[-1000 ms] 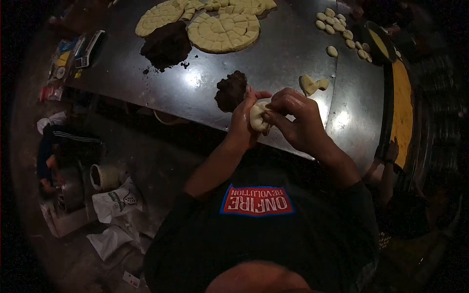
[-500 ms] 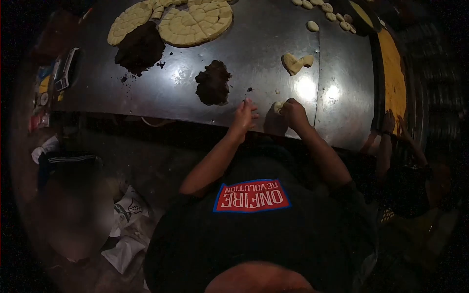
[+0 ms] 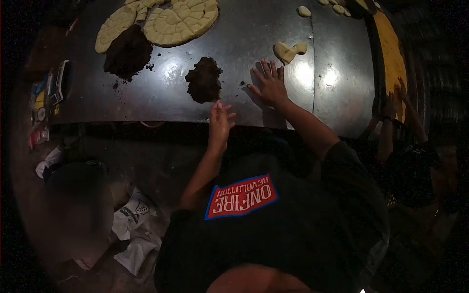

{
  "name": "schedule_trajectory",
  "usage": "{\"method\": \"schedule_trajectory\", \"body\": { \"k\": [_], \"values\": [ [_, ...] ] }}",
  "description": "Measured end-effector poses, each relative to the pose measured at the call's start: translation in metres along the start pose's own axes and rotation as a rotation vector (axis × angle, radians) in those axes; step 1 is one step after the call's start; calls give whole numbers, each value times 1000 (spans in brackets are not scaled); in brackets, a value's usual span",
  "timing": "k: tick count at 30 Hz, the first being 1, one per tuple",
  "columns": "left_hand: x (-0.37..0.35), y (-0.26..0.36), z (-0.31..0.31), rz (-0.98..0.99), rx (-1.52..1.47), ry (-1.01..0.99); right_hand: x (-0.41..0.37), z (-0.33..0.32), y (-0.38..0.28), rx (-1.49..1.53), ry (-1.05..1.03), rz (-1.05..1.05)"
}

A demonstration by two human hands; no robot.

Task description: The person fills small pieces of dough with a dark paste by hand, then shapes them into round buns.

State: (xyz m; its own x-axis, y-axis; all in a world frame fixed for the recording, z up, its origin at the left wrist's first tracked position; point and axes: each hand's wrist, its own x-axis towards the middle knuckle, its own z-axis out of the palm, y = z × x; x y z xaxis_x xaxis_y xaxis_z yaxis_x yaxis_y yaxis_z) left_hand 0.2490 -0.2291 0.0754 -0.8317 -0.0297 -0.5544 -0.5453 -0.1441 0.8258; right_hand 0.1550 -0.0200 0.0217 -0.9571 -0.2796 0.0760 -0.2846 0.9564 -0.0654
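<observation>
My right hand is spread over the metal table, palm down, fingers apart, just below a folded piece of pale dough. Whether any dough lies under the palm is hidden. My left hand hovers at the table's near edge with loosely parted fingers. Its fingertips are close to the lower edge of a dark brown, crumbly mound. No object shows in the left hand. A tiny dark crumb lies between the mound and my right hand.
Scored rounds of dough and a larger dark mound are at the far left. A dough ball sits at the far right. Another person's hands rest by a yellow-orange sheet. White sacks lie on the floor.
My right hand has gone from pinching a small dough piece near the table edge to lying spread farther up and left. My left hand has shifted left toward the dark mound. The view has turned slightly.
</observation>
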Motion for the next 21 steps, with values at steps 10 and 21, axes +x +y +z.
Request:
{"method": "schedule_trajectory", "body": {
  "k": [10, 21],
  "values": [
    [-13, 10, -7, 48, -52, -21, -15, -6, -6, 124, 93, 114],
    [55, 50, 49, 272, 150, -128, -63, -47, 39, 434, -577, -183]
  ]
}}
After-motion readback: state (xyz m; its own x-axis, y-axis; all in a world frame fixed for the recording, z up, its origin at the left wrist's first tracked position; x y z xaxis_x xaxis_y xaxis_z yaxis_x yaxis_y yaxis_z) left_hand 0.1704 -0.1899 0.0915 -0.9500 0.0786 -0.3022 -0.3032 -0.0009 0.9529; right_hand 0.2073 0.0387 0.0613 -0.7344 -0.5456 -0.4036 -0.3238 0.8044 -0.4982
